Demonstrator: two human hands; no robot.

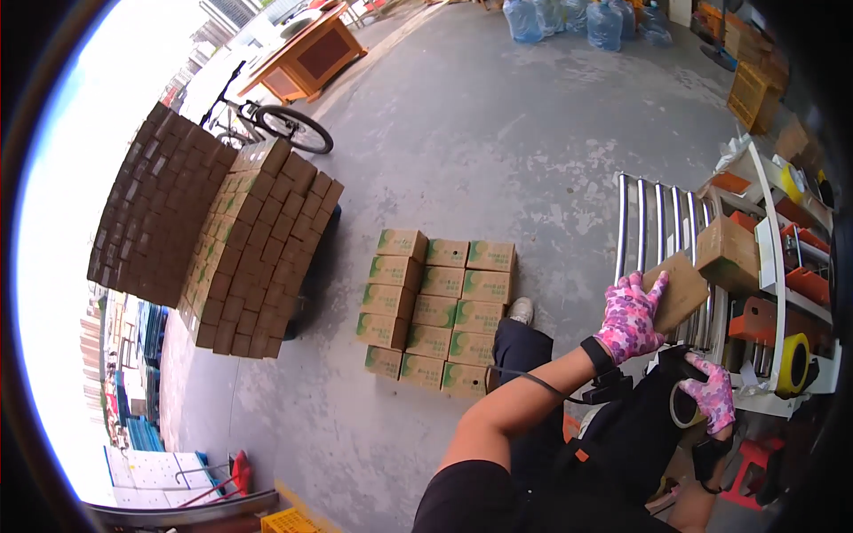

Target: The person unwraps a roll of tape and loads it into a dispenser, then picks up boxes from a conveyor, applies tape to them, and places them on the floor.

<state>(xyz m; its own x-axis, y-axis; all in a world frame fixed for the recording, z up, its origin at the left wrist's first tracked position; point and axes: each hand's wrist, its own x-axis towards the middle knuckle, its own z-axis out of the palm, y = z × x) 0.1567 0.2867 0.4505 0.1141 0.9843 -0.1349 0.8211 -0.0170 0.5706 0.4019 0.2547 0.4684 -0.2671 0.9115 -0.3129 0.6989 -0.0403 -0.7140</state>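
Observation:
My left hand [633, 318], in a pink patterned glove, lies over the near end of a brown cardboard box [682, 291] with its thumb along the top. The box rests on the metal roller conveyor [641, 226]. Closer to my body, my right hand [708, 395], gloved alike, is closed round what looks like a black tape dispenser with a tape roll [684, 409] beside the palm. Part of that grip is hidden. Another cardboard box [727, 255] sits past the first one, against the taping machine [775, 284].
Rows of cardboard boxes [433, 311] stand on the floor to my left, near my shoe [522, 311]. Farther left rises a tall stack of cartons [258, 240], with a bicycle [293, 129] behind it. Water jugs [604, 25] line the far side. A red stool [753, 471] is at lower right.

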